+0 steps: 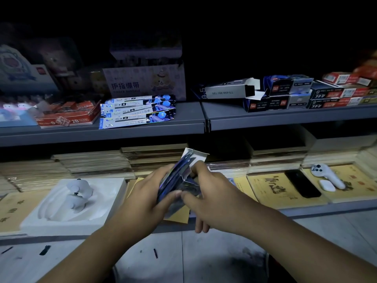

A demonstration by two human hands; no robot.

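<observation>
Gripping one dark, open-flapped box (177,177), the left hand (142,199) and right hand (213,198) both curl round it.

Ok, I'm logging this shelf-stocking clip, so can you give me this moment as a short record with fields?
setting: dim shop, stationery on an upper shelf
left hand: grips a stack of packets, blue
right hand: grips an open box, white flap up, against the stack
upper shelf: pile of packets that look similar; grey refill box on its side, flap open
lower shelf: notebooks, white tray, black phone
</observation>
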